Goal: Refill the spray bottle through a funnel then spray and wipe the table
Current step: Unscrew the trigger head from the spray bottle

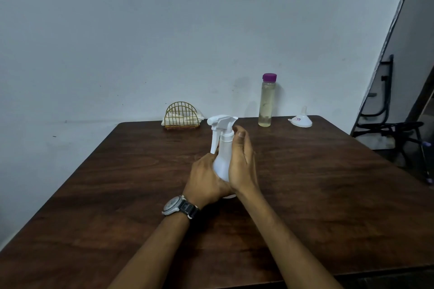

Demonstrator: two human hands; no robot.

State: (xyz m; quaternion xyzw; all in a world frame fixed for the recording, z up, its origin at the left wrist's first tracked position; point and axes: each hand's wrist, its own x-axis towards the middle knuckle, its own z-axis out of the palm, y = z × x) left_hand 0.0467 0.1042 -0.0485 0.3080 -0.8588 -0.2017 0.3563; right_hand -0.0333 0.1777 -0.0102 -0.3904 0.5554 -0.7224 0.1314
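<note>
A white plastic spray bottle with a trigger head stands upright near the middle of the dark brown wood-grain worktop, its nozzle pointing left and its trigger hanging down the left side of the neck. The left hand grips the lower body of the spray bottle from the left, its fingers curled round the rounded part, and a grey-faced wristwatch with a dark strap sits on that wrist. The right hand lies against the right side of the spray bottle with its fingers nearly straight and pointing up towards the collar, one fingertip showing its nail just beside the neck; it presses on the bottle rather than wrapping round it. A sliver of the bottle's white base shows below the two hands, at the worktop surface. Along the far edge, against the pale grey wall, stands a tall clear bottle with a purple cap, upright, capped and holding pale yellowish liquid. To its right, well apart from it, a small white plastic funnel rests wide mouth down with its spout pointing up. To the left of the tall bottle a gold wire holder carries folded white cloths. Off the right edge of the worktop stands a black metal chair frame.
</note>
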